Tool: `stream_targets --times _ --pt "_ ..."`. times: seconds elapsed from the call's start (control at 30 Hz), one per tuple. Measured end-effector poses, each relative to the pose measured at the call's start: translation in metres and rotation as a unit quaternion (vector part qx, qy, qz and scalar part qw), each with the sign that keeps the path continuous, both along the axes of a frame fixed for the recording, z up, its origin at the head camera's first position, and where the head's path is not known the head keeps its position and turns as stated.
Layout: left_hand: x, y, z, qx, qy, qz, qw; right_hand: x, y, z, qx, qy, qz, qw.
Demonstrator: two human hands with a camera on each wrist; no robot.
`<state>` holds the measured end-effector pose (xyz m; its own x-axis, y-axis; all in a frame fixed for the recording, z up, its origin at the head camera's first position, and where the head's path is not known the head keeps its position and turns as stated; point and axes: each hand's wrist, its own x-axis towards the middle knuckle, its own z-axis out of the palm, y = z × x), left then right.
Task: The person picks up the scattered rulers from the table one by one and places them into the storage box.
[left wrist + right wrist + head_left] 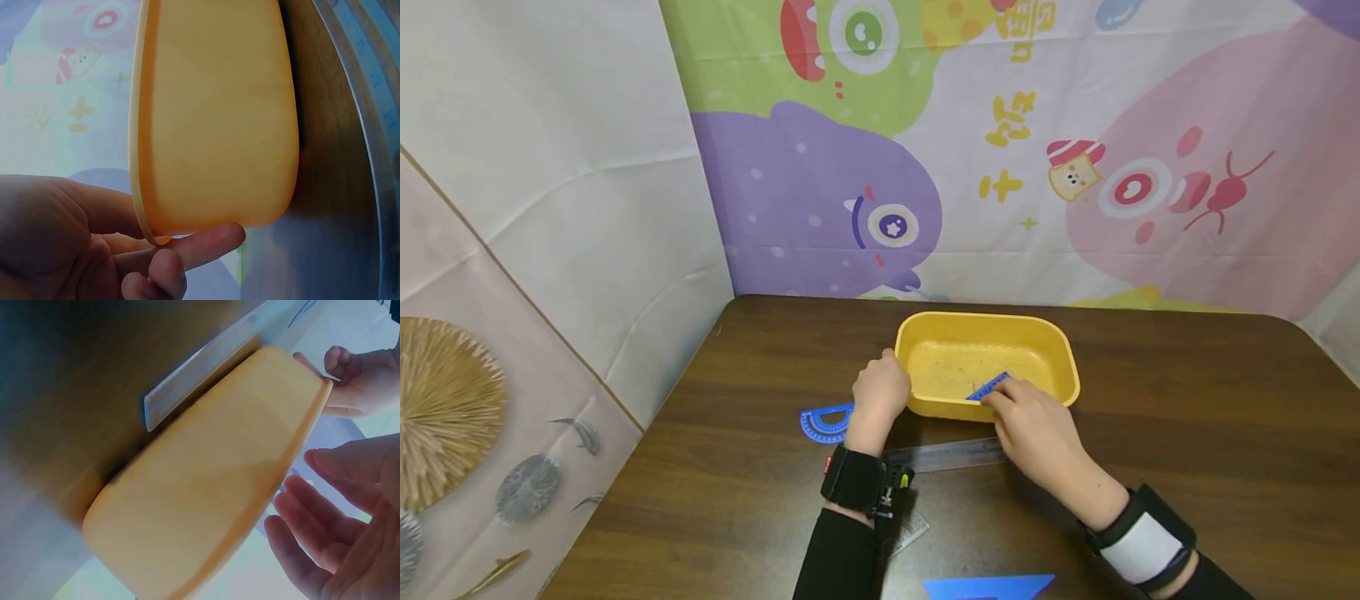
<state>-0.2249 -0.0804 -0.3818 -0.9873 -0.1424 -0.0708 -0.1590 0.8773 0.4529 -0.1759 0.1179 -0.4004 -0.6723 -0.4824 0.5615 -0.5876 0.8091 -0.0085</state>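
Note:
A yellow plastic tray [985, 410] stands on the table, with a short blue ruler [988, 387] inside against its near wall. My left hand [882, 386] pinches the tray's left end at the rim; in the left wrist view one finger [212, 242] lies along the outside wall. My right hand [1033, 425] reaches over the near rim, fingertips right at the blue ruler. In the right wrist view its thumb and fingers [290, 547] are spread apart, with no object seen between them. A clear ruler [951, 456] lies in front of the tray.
Left of the tray, a blue protractor [826, 425] lies partly behind the left wrist. Nearer the front are a blue set square [988, 586], cut off by the frame, and a clear piece with printed markings [912, 532], partly covered by the left arm. A cartoon cloth [1000, 250] hangs behind the table.

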Motion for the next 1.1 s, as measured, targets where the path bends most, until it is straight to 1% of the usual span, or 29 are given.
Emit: stream_targets --times 0.2,0.47,0.63,0.73,0.83,1.0,1.1 --pt "0.001 0.0 0.0 -0.001 0.005 -0.002 1.0 0.013 0.001 0.001 0.0 -0.002 0.009 1.0" --pt "0.0 0.001 -0.001 0.001 0.002 0.0 1.0 0.029 0.003 -0.001 -0.004 0.001 0.014 1.0" --pt "0.0 0.0 0.0 0.002 0.002 0.001 1.0 0.041 0.004 -0.001 0.007 -0.013 0.021 1.0" --pt "0.0 0.0 0.0 0.002 0.003 0.0 1.0 0.049 0.005 -0.001 0.018 -0.038 0.028 0.999" --pt "0.001 0.0 0.0 0.002 0.003 -0.001 1.0 0.059 0.006 -0.002 0.047 -0.082 0.046 0.994" --pt "0.001 0.001 -0.001 -0.001 0.002 0.0 1.0 0.071 0.008 -0.003 0.089 -0.175 0.096 0.976" --pt "0.001 0.001 -0.001 -0.004 0.002 0.0 1.0 0.076 0.008 -0.005 0.096 -0.209 0.112 0.967"
